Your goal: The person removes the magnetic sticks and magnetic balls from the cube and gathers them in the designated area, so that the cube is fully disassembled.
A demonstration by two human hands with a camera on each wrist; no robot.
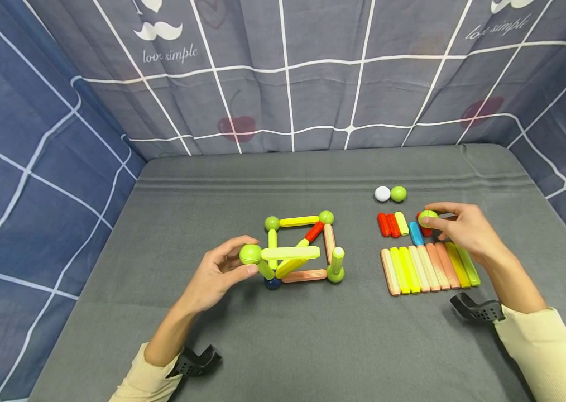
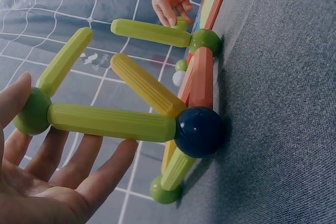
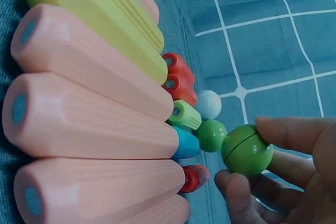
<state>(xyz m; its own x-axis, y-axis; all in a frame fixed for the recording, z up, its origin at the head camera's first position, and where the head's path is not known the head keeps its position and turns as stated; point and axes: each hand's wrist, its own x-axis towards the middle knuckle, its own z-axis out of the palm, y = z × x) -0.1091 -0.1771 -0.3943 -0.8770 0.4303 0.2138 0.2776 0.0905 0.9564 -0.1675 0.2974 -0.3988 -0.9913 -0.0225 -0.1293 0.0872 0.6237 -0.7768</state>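
My left hand [image 1: 215, 276] holds a green ball [image 1: 250, 254] at the upper corner of a frame of rods and balls. From that ball a light green rod [image 1: 290, 253] sticks out to the right, its far end unattached. Another green rod [image 2: 113, 123] runs from the held ball down to a dark blue ball [image 2: 200, 132] on the table. An upright green rod [image 1: 337, 260] stands on the near right corner ball [image 1: 335, 274]. Above the loose rods, my right hand [image 1: 469, 231] pinches a separate green ball [image 3: 247, 150] between thumb and fingers.
Right of the frame lies a row of long rods [image 1: 428, 268] in yellow, pink and green. Behind it are short red rods [image 1: 388, 225], a blue rod [image 1: 416, 233], a white ball [image 1: 382, 194] and a green ball [image 1: 398, 194]. A grid-patterned curtain [image 1: 313, 95] borders the grey table.
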